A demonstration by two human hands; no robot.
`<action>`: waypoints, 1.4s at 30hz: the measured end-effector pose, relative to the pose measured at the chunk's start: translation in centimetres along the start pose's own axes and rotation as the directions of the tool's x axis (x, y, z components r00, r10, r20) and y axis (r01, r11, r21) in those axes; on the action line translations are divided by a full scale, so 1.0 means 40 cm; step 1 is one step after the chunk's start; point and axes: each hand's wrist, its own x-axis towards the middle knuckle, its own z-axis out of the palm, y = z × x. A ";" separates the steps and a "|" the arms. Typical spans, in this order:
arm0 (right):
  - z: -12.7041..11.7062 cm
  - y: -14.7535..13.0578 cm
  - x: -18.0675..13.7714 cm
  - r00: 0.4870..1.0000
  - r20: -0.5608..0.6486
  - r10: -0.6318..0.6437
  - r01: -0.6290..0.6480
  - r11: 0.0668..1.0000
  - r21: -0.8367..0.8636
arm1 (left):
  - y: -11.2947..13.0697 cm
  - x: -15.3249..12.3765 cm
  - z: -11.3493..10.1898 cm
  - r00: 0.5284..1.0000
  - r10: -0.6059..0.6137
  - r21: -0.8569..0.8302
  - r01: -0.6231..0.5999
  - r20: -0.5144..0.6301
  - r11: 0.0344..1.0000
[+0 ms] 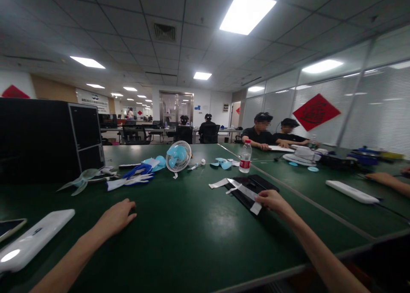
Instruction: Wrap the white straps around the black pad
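My left hand rests on the green tabletop, holding nothing, its thumb apart from the loosely bent fingers. On the right, my right hand is closed with its fingertips on a white strip, paper or tape. The strip lies across a flat black object, whose kind I cannot make out. More white strip sticks out past its far left end. Beyond the left hand lie blue and white gloves and a clear fan blade. A small fan with blue blades stands tilted farther back.
A red-capped bottle stands behind the black object, beside loose blue fan blades. A black computer case occupies the left; a white power bank-like block lies nearer. Two people sit across at right; another person's hand is at the right edge.
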 end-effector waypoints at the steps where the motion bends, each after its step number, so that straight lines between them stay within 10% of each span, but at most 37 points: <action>1: -0.003 -0.012 -0.011 1.000 -0.012 -0.027 0.027 0.999 0.027 | 0.001 0.000 -0.001 1.000 -0.001 0.002 0.001 0.000 1.000; 6: -0.009 -0.095 -0.026 0.981 -0.089 -0.174 0.174 0.985 -0.008 | -0.007 0.009 0.006 1.000 0.002 0.007 -0.002 0.015 1.000; 13: 0.061 -0.222 0.143 0.820 -0.339 -0.461 0.229 0.807 -0.544 | -0.023 0.020 0.015 1.000 0.003 0.003 -0.003 0.020 1.000; 25: 0.249 -0.208 0.294 0.917 -0.034 -0.398 0.218 0.570 -0.792 | -0.020 0.019 0.016 1.000 0.004 0.024 -0.004 -0.005 1.000; 42: 0.006 -0.048 0.212 0.988 -0.150 -0.017 -0.092 0.720 -0.688 | -0.038 0.026 0.028 1.000 0.024 -0.017 -0.024 -0.005 1.000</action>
